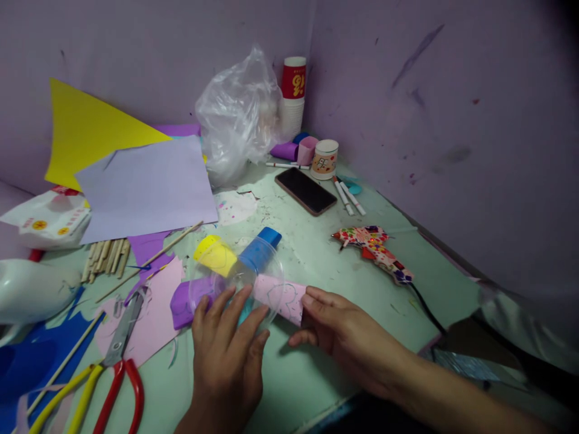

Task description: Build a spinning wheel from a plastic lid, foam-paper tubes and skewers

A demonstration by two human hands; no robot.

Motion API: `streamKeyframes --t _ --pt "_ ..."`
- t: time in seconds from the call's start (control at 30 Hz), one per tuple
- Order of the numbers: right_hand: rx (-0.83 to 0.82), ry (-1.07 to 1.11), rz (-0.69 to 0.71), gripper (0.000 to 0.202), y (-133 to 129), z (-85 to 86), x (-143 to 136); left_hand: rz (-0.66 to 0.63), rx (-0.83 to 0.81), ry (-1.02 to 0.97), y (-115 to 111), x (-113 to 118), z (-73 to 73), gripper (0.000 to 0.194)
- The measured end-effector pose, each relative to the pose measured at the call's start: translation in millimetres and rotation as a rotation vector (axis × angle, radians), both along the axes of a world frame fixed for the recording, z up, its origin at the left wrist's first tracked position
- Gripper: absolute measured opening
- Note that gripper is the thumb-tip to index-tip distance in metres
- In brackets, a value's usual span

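Observation:
On the table lies a clear round plastic lid point(281, 265) with rolled paper pieces set around its middle. These are a yellow roll point(213, 253), a blue roll point(261, 248), a purple roll point(183, 304) and a pink roll point(281, 296) with a heart drawn on it. A bit of light blue paper point(245, 310) shows between my fingers. My left hand point(228, 346) rests on the near side of the lid, its fingers spread. Thumb and fingers of my right hand point(332, 319) pinch the outer end of the pink roll.
Scissors point(118, 346), paper scraps, wooden sticks point(107, 258) and a white bottle point(36, 291) lie to the left. A corded glue gun point(373, 246) lies on the right. Behind are a phone point(306, 190), a paper cup point(324, 160), markers point(347, 198) and a plastic bag point(239, 114).

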State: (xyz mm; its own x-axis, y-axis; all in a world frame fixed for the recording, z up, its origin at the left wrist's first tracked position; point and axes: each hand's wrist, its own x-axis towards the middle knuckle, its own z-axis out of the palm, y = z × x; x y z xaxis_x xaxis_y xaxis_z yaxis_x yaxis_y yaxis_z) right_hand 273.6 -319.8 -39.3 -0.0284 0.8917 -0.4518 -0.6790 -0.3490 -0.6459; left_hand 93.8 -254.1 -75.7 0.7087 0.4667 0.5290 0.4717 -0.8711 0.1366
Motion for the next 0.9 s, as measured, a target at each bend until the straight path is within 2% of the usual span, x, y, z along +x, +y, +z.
streamKeyframes --t 0.43,0.6,0.77,0.9 --pt "-0.009 0.062 -0.008 0.027 0 -11.7 8 -0.007 0.002 0.031 -1 5 3.8 0.032" --pt "-0.060 0.098 -0.016 0.026 1 -13.3 9 0.006 -0.007 0.031 -2 5 4.4 0.031" --pt "-0.052 0.110 -0.024 0.026 -1 -9.4 10 0.003 -0.010 0.043 -1 5 4.6 0.032" --pt "-0.049 -0.013 0.031 0.031 -14 -0.1 18 0.008 -0.007 0.079 -2 4 5.4 0.035"
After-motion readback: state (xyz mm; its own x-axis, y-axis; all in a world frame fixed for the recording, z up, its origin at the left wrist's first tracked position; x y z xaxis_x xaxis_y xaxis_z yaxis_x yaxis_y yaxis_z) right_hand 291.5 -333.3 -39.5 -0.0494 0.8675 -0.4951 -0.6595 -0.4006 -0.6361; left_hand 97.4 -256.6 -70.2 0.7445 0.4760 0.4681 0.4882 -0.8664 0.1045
